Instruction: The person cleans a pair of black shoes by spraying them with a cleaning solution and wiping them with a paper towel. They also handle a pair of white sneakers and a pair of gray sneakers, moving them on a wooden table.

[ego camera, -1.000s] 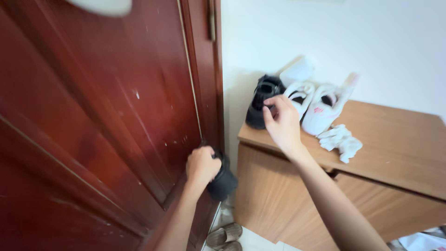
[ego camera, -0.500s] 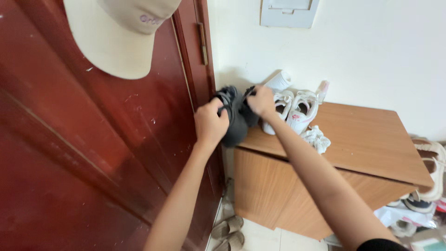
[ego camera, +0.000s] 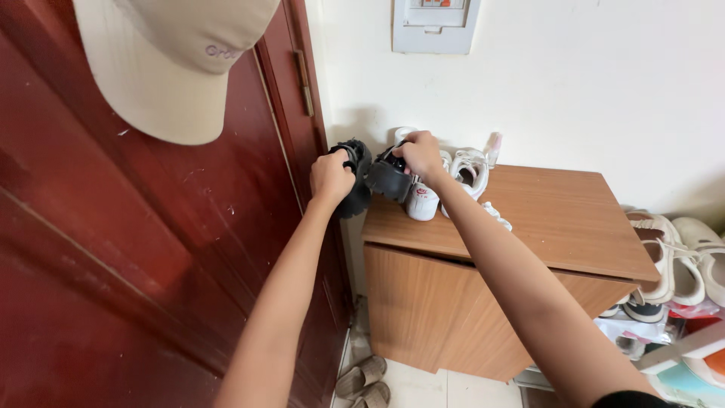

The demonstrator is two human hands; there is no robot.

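Observation:
My left hand (ego camera: 329, 175) grips a black shoe (ego camera: 356, 181), holding it in the air between the dark red door (ego camera: 151, 249) and the wooden cabinet (ego camera: 544, 219). My right hand (ego camera: 420, 154) grips a second black shoe (ego camera: 388, 180) at the cabinet top's left corner. Right beside that shoe, a pair of white sneakers (ego camera: 453, 181) stands on the cabinet top against the wall. Some white cloth (ego camera: 498, 217) lies behind my right forearm.
A beige cap (ego camera: 166, 60) hangs on the door at upper left. A grey wall box (ego camera: 435, 24) is above the cabinet. Slippers (ego camera: 362, 381) lie on the floor below. More shoes (ego camera: 680, 257) are piled to the right of the cabinet.
My left hand has lifted its black shoe from low by the door up to cabinet-top height. My right hand has closed on the other black shoe. The view has tilted upward.

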